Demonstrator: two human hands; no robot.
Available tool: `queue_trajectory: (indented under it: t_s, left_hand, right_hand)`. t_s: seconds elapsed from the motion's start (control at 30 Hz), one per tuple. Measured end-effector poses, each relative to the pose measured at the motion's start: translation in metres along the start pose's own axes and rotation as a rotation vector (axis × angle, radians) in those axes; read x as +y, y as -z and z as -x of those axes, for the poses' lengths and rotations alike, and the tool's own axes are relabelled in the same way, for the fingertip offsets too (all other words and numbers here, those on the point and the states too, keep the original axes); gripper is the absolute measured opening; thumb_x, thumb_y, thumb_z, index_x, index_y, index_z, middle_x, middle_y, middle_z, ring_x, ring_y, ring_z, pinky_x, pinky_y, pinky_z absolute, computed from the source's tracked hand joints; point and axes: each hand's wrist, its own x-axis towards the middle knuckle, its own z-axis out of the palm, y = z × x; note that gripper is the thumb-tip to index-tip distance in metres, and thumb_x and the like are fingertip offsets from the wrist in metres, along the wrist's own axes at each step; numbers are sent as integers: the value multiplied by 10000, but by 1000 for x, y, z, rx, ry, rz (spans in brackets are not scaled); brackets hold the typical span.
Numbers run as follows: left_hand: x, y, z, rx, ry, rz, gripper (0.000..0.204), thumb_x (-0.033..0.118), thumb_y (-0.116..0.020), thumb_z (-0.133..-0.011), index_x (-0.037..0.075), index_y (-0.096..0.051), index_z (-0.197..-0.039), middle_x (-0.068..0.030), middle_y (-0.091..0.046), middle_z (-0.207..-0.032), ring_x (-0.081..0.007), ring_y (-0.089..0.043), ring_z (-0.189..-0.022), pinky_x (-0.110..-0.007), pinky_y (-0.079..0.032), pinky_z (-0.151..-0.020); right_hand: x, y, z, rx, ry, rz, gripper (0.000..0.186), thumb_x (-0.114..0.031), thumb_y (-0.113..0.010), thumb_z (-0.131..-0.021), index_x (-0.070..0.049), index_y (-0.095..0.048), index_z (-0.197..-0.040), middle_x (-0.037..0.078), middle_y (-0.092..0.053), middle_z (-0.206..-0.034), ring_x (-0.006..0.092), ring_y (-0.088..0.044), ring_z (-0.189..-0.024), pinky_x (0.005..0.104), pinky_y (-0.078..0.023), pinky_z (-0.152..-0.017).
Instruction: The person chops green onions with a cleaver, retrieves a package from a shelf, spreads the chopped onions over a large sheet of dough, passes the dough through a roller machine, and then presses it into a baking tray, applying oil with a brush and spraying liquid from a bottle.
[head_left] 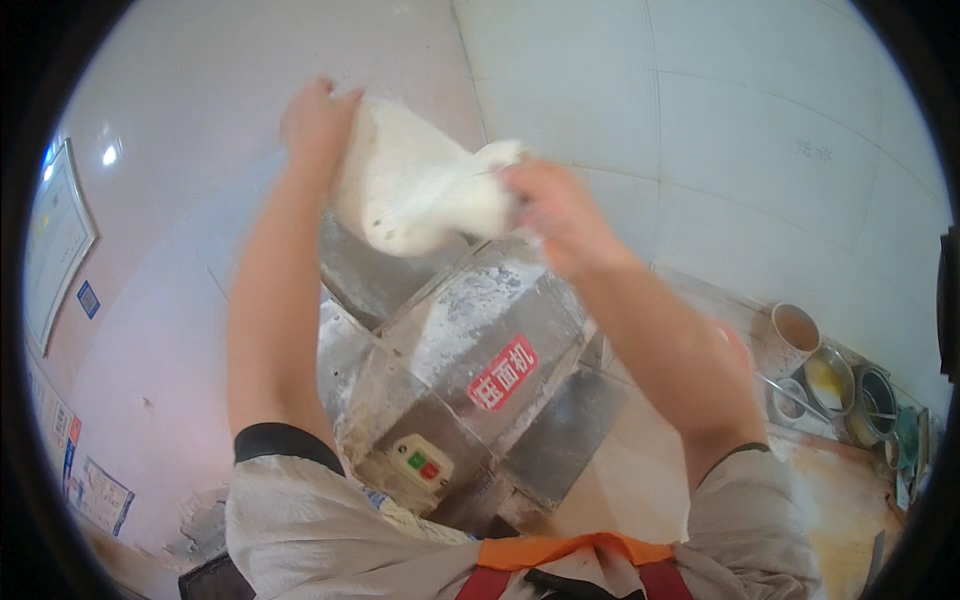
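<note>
A pale sheet of dough (pixel 410 185) hangs in the air between my two raised hands, with a few small dark spots near its lower edge. My left hand (pixel 320 118) is closed on its upper left edge. Its gathered right end is gripped by my right hand (pixel 562 212), which is smeared by motion. Just below the dough stands a metal dough press (pixel 480 310), dusted with white flour and bearing a red label. A switch box (pixel 422 462) with a green and a red button sits on the machine's near side.
Pale wall panels (pixel 760 130) close off the back and right. Along the right wall stand a tall tub (pixel 792 335), a metal bowl with something yellow (pixel 828 380) and a dark pot (pixel 877 395). A framed sheet (pixel 62 240) hangs on the left wall.
</note>
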Motion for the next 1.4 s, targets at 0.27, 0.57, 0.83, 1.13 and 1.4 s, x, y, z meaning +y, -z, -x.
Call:
queue_trajectory:
  t_s: [0.27, 0.57, 0.83, 1.13, 1.4]
  left_hand:
    - [-94, -153, 161, -1018, -579, -445, 866, 641, -502, -873, 132, -256, -1529, -145, -165, -1601, -365, -31, -1490, -693, -27, -1117]
    - [-102, -184, 186, -1266, -659, 275, 674, 425, -584, -903, 103, -395, -1464, -184, -233, -1570, -383, -191, -1451, -584, -135, -1152]
    - [-143, -171, 135, -761, -429, -187, 899, 488, -725, -781, 16, -366, -1457, -221, -316, -1526, -382, -274, -1419, -472, -229, -1164]
    - [-131, -183, 141, -1031, -605, -95, 1200, 440, -839, -630, -116, -187, -1471, -305, -222, -1533, -408, -188, -1449, -410, -196, -1190]
    - [-221, -261, 147, -888, -862, -94, 752, 188, -634, -898, -43, -235, -1492, -250, -334, -1493, -384, -301, -1401, -430, -231, -1161]
  right_hand:
    - [109, 14, 84, 11, -252, 406, 290, -82, -659, -869, 13, -637, -1142, 87, -675, -1000, 159, -665, -890, 272, -543, -739]
    - [205, 316, 335, 943, -1010, 692, 285, -76, -585, -797, -1, -689, -1051, 121, -704, -897, 197, -661, -725, 299, -513, -650]
    - [219, 292, 296, 919, -523, 954, 501, -69, -631, -836, 26, -526, -1317, 131, -689, -1051, 233, -651, -918, 317, -518, -777]
    - [348, 221, 278, 748, -753, -54, 504, -47, -657, -841, 46, -525, -1318, 163, -678, -1062, 253, -672, -923, 359, -540, -814]
    - [406, 212, 261, 772, -643, -401, 307, -142, -596, -934, 5, -542, -1198, 133, -607, -937, 295, -609, -907, 396, -510, -767]
